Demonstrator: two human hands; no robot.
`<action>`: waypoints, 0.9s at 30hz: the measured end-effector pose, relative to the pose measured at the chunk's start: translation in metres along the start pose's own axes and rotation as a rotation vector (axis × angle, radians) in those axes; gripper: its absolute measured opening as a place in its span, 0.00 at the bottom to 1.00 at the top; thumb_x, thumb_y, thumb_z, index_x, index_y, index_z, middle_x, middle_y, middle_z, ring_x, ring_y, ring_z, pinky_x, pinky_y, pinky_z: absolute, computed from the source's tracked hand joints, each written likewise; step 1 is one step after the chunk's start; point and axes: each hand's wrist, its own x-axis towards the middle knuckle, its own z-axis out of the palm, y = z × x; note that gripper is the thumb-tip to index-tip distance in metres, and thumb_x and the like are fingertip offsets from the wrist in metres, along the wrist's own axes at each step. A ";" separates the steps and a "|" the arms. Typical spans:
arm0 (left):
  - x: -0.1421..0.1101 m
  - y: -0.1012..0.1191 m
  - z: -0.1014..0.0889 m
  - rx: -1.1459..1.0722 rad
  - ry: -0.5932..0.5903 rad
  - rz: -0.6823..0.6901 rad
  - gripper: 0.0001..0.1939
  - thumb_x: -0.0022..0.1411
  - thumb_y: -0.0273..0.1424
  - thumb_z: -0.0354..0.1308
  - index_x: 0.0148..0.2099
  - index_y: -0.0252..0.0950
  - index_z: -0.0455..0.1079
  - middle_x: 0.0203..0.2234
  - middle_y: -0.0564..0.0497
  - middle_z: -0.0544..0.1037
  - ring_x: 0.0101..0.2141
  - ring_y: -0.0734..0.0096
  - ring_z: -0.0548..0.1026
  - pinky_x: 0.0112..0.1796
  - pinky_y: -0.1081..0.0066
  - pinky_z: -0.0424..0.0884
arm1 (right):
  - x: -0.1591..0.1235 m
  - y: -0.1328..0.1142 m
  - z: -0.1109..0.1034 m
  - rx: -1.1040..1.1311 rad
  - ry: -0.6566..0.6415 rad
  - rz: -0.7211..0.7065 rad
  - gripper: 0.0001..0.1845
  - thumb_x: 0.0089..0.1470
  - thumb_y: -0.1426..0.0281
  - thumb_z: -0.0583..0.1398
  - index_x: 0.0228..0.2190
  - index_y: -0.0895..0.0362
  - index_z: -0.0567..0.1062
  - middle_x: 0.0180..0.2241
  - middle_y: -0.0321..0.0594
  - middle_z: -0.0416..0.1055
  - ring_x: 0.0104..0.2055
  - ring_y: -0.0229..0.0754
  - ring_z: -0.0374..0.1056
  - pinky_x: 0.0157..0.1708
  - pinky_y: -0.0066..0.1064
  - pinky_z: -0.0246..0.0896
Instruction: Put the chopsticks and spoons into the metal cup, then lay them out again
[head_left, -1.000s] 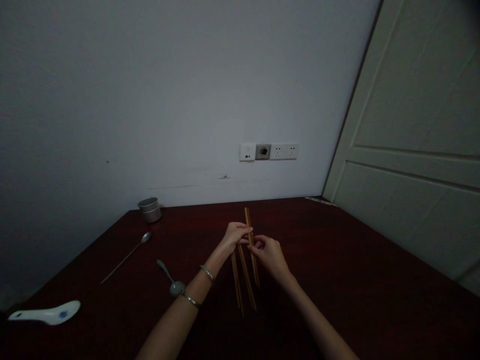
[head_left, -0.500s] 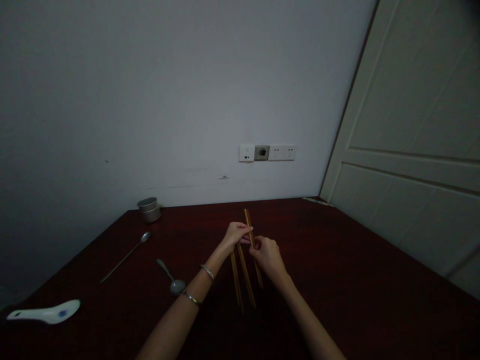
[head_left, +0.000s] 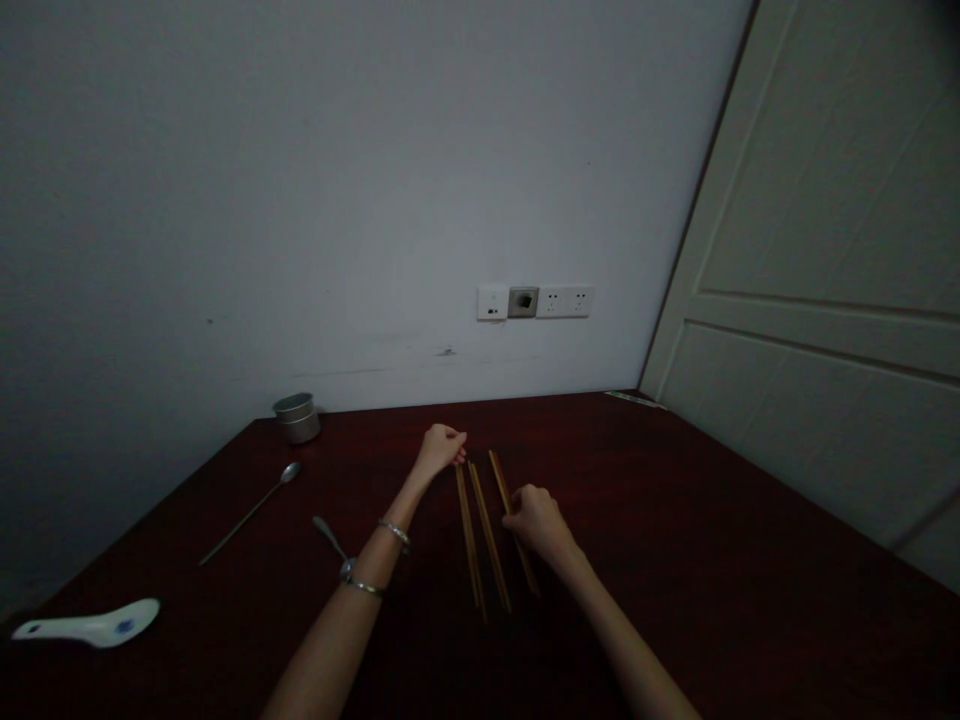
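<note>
Several light-brown wooden chopsticks lie on the dark red table in three long groups. My right hand point(head_left: 538, 518) is closed on the right pair of chopsticks point(head_left: 501, 480), thumb and fingers pinching it about midway. Just at the far ends of the left pair of chopsticks point(head_left: 468, 540) is my left hand point(head_left: 442, 447), its fingers loosely curled with the thumb apart from them. Whether it touches those ends is hard to make out. Between the two pairs lies a middle pair of chopsticks point(head_left: 491, 540), slanting the same way. Two bracelets point(head_left: 394, 535) circle my left wrist and forearm.
A metal cup point(head_left: 297, 418) stands at the back left. Nearer are a long-handled spoon point(head_left: 251, 512), a short metal spoon point(head_left: 330, 535) partly behind my left forearm, and a white ceramic spoon point(head_left: 94, 628). Wall sockets point(head_left: 564, 302) sit above the table point(head_left: 712, 560); a door point(head_left: 817, 400) borders the right.
My left hand has let go of the right pair of chopsticks and moved left and away. My right hand has drawn that pair slightly nearer and to the right.
</note>
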 end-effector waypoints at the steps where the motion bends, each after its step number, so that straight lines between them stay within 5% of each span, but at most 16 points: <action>1: 0.002 0.002 -0.008 -0.004 0.021 -0.004 0.10 0.53 0.29 0.56 0.21 0.31 0.66 0.12 0.51 0.70 0.14 0.76 0.69 0.19 0.78 0.64 | -0.001 -0.001 0.001 -0.027 -0.015 -0.004 0.13 0.37 0.71 0.60 0.30 0.61 0.73 0.33 0.48 0.72 0.35 0.46 0.69 0.28 0.27 0.56; 8: 0.003 0.004 -0.040 -0.078 0.048 -0.070 0.09 0.55 0.29 0.54 0.25 0.30 0.65 0.14 0.49 0.72 0.16 0.75 0.70 0.21 0.77 0.67 | -0.001 -0.007 0.001 -0.170 -0.075 -0.055 0.12 0.37 0.73 0.60 0.30 0.61 0.71 0.34 0.50 0.72 0.36 0.49 0.70 0.27 0.29 0.57; 27: 0.009 -0.011 -0.043 -0.104 0.038 -0.108 0.06 0.56 0.29 0.52 0.29 0.31 0.63 0.14 0.49 0.72 0.17 0.71 0.72 0.22 0.73 0.69 | -0.003 0.002 0.001 -0.133 -0.062 -0.083 0.06 0.44 0.71 0.59 0.29 0.60 0.71 0.34 0.50 0.72 0.37 0.50 0.69 0.30 0.30 0.57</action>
